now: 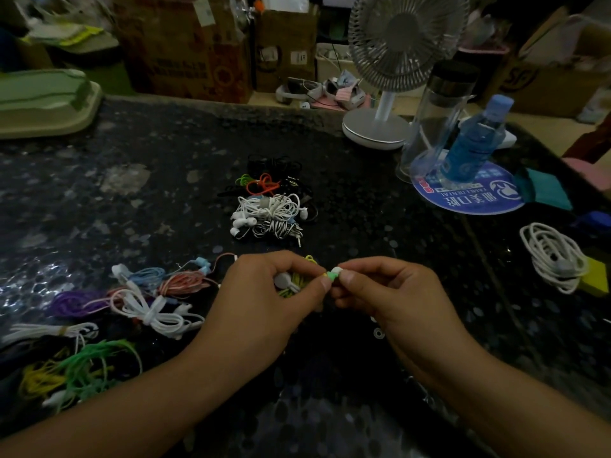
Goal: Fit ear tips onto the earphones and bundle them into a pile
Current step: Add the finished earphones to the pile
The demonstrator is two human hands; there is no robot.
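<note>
Dark speckled counter [297,375], finished pile [269,206] behind, and both hands meet: left hand [264,292] clamped round the yellow-green earphones [297,280], right hand [383,289] pinching a white ear tip [336,271] onto the bud, best pushed straight, squarely.
</note>
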